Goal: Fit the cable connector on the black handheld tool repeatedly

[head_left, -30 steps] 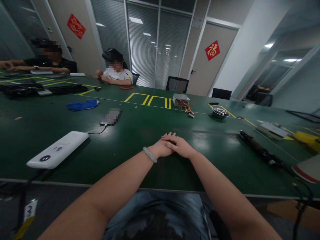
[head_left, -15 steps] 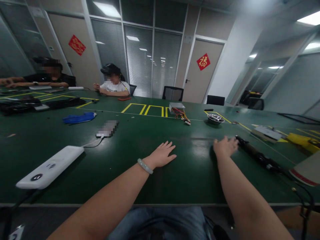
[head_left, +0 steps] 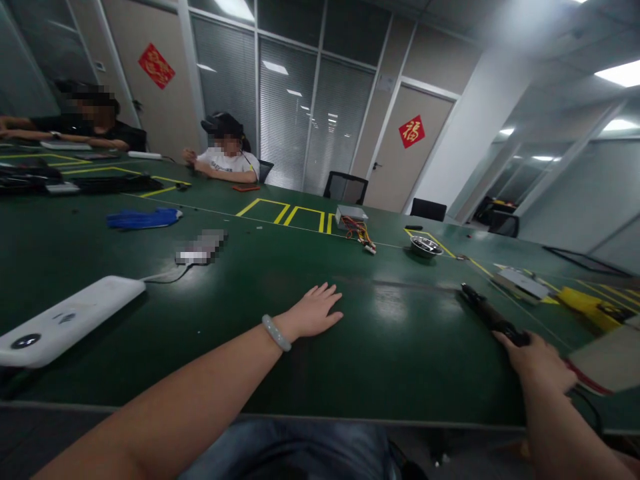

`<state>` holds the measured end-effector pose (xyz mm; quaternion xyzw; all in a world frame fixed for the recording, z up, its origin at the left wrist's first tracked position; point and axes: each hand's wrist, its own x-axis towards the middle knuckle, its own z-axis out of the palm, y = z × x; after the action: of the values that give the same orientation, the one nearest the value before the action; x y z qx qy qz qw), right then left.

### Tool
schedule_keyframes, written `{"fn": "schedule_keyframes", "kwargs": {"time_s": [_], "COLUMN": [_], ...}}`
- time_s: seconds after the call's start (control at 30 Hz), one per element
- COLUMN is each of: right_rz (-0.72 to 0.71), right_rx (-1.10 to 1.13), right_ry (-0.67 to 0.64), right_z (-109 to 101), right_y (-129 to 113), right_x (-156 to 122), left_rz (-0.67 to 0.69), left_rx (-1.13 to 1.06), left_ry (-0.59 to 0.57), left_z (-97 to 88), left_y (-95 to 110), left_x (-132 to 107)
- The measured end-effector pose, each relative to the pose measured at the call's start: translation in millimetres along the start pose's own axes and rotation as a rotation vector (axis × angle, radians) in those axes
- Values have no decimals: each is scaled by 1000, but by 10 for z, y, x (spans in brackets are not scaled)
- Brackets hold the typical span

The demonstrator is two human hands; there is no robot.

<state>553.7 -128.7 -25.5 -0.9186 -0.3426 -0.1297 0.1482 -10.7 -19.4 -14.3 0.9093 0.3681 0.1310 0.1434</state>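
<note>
My left hand (head_left: 313,312) lies flat on the green table (head_left: 390,347), palm down with the fingers spread, a pale bangle on its wrist. It holds nothing. My right hand (head_left: 537,361) is far out to the right, near the table's front edge. Its fingers are closed round the rear end of a long black rod-shaped power tool (head_left: 485,310). The tool lies on the table and points away to the upper left. A cable trails from under that hand towards the right edge.
A white power bank (head_left: 65,321) lies front left, wired to a blurred phone (head_left: 200,247). Farther back are blue gloves (head_left: 143,218), a grey power-supply box with coloured wires (head_left: 353,217) and a metal bowl (head_left: 425,247). Two people sit at the far left.
My right hand left my left hand, swung right across the table and closed on the black tool's rear end. My left hand stayed flat. The view turned slightly right.
</note>
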Motion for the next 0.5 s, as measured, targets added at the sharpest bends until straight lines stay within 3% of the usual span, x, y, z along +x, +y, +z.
{"fn": "schedule_keyframes", "kwargs": {"time_s": [0.1, 0.23, 0.4, 0.5], "right_rz": [107, 86, -64, -213], "right_rx": [14, -10, -54, -28], "right_ry": [12, 12, -36, -88], "right_z": [-34, -82, -178, -280], "right_y": [-63, -99, -174, -376], "right_x": [-32, -117, -418, -762], "left_rz": [-7, -1, -5, -4], "left_rx": [6, 4, -2, -5], "left_ry": [-3, 4, 7, 30], "left_z": [-6, -23, -12, 12], "left_y": [8, 19, 18, 14], "left_x": [-2, -20, -32, -22]}}
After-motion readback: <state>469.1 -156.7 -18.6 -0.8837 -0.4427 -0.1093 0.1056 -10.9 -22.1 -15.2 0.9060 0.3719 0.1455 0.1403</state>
